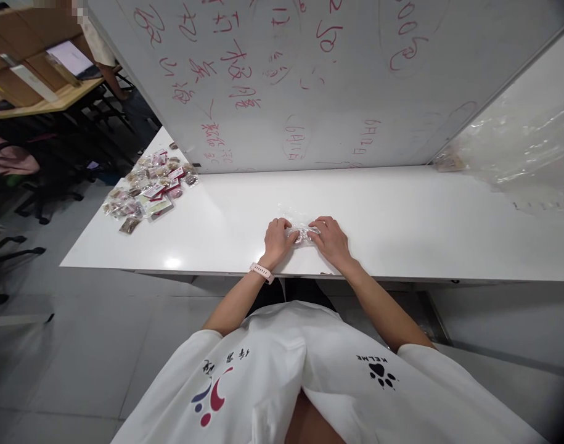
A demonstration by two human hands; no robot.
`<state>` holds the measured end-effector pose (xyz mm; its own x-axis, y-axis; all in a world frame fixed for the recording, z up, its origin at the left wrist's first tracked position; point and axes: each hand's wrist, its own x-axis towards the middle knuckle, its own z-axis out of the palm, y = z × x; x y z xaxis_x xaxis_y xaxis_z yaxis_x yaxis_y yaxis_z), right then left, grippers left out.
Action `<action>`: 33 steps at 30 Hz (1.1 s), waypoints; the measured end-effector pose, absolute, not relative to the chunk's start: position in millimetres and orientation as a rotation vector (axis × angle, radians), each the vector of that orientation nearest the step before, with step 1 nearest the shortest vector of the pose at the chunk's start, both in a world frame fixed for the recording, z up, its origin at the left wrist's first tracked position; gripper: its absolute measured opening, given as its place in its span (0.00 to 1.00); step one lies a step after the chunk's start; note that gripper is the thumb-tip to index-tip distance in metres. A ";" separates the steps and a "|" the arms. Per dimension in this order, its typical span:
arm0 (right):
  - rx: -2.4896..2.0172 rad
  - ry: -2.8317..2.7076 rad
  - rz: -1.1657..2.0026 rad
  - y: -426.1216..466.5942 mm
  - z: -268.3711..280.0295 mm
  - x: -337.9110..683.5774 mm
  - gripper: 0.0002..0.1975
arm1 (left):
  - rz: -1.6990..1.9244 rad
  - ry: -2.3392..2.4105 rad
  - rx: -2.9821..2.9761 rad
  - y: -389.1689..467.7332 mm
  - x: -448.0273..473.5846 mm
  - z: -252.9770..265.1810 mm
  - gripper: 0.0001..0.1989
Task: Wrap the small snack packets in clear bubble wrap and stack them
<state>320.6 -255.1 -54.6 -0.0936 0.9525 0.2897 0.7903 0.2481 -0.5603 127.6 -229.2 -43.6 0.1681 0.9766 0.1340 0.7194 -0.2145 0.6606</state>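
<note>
Bag [302, 237] of clear plastic, contents indistinct, lies gripped between left hand [278, 239] and right hand [330, 239].

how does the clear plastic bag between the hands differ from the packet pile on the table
Place: the clear plastic bag is between the left hand and right hand, fingers on it; the packet pile lies untouched at the left end of the white table.
Size: the pile covers much more table than the bag.
Colour: the bag looks colourless and silvery; the pile shows brown, pink and red.
Shared: both include shiny, see-through plastic.
</note>
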 end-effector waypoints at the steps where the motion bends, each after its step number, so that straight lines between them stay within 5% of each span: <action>1: -1.539 -1.992 0.274 -256.6 -57.7 321.7 0.15 | 0.780 1.593 2.041 -228.0 128.1 -44.3 0.06; 3: -1.407 -2.142 0.233 -261.4 -63.5 327.8 0.17 | 0.756 1.536 2.144 -228.4 127.6 -45.3 0.01; 7: -1.314 -2.235 0.288 -268.9 -65.9 340.1 0.19 | 0.661 1.322 2.274 -238.6 119.8 -43.4 0.07; 14: -1.739 -2.225 0.634 -231.2 -36.1 331.4 0.23 | 0.574 1.538 2.073 -224.5 114.8 -32.6 0.16; 20: -1.635 -2.145 0.231 -217.0 -39.1 314.7 0.17 | 0.694 1.676 1.865 -192.6 125.7 -36.7 0.19; 25: -1.357 -2.394 0.308 -239.7 -62.8 309.6 0.26 | 0.644 1.607 1.864 -190.9 126.4 -34.9 0.12; 33: -1.589 -1.699 0.444 -245.9 -75.9 376.4 0.23 | 0.719 1.504 1.948 -228.4 102.9 -45.7 0.20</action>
<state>376.4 -245.9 -75.9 0.0568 0.9567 0.2856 0.6946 0.1676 -0.6996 102.9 -228.4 -45.7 0.2234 0.9721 0.0710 0.6660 -0.2055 0.7171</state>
